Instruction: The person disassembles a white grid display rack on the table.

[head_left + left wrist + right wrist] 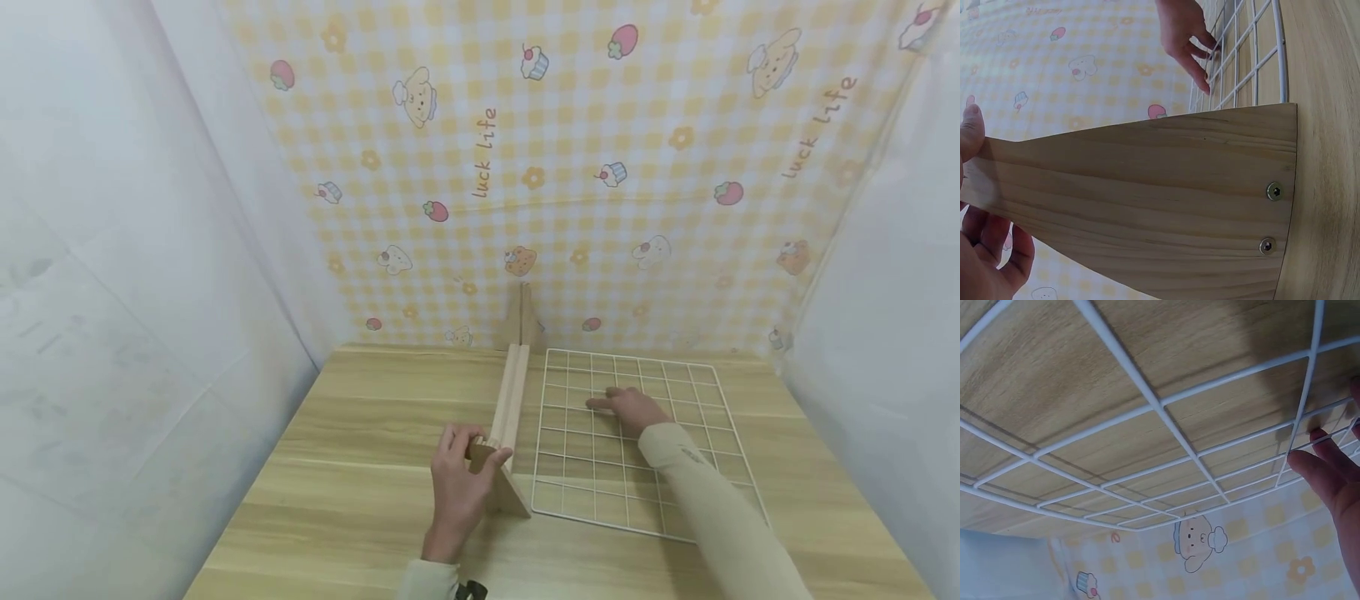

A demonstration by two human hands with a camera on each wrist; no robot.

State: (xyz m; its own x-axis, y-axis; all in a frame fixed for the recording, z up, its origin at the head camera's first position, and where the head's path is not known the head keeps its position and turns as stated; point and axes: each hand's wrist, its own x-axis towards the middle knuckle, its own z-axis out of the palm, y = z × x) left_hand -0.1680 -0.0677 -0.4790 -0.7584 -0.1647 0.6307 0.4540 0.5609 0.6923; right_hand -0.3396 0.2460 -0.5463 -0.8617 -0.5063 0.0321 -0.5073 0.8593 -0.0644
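A wooden frame (512, 392) stands on the table, its two upright end panels joined by long bars. My left hand (459, 479) grips the top of the near end panel (1147, 181), thumb on one side and fingers on the other. Two bolt heads show low on that panel in the left wrist view. To the right of the frame, a white wire grid (570, 467) lies flat, low over the tabletop. My right hand (633, 410) is at the grid's middle, with thumb and fingers about a wire (1302, 400); some of its fingertips are hidden.
The wood-grain table (337, 500) carries both things. Behind it hangs a yellow checked cloth (562, 225) close to the frame's far panel. White sheets close off the left side (150, 292) and the right side (885, 350).
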